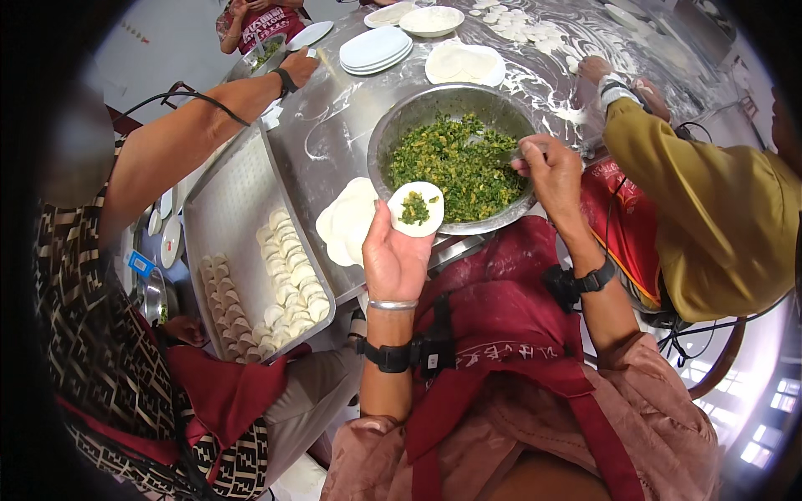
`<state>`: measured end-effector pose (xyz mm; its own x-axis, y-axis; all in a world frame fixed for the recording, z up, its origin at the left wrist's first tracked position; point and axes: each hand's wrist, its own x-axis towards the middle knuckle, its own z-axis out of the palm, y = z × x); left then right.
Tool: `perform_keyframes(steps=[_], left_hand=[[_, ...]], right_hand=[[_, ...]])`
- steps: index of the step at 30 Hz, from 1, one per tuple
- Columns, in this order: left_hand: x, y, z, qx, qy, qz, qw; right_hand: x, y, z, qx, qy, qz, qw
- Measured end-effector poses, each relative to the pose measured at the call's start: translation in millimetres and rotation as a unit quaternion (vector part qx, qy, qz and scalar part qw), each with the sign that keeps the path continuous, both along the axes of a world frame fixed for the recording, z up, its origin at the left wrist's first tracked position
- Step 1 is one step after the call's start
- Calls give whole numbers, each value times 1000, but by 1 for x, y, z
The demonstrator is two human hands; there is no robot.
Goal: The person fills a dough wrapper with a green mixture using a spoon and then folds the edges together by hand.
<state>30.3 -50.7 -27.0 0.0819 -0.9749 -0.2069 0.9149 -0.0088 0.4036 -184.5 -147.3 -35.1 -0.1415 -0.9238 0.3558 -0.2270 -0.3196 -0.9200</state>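
Observation:
My left hand [399, 263] holds up a round dumpling wrapper [432, 203] on its fingers. A small heap of chopped green and yellow filling [413, 208] sits on the wrapper. Just behind it stands a large steel bowl [383, 134] with more of the same filling [457, 169]. At the bowl's right rim my right hand [551, 172] grips a metal utensil [515, 154], whose tip goes into the filling; its exact kind is hidden. Left of my left hand, several loose wrappers [348, 219] lie overlapping on the metal table [313, 156].
A perforated metal tray [232, 188] at the left holds rows of folded dumplings [291, 269]. White plates [376, 49] and a plate of wrappers [465, 64] stand farther back. Co-workers' arms reach in from the left [188, 144] and the right [664, 150]. Dough pieces [532, 28] lie on the floured tabletop.

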Motion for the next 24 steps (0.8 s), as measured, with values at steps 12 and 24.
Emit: perform_keyframes(steps=[12, 24], left_hand=[[3, 4, 5, -24, -33, -7, 999], [3, -4, -1, -6, 4, -16, 1000]], right_hand=[[32, -12, 1, 87, -91, 25, 992], [17, -16, 5, 193, -291, 55, 935]])
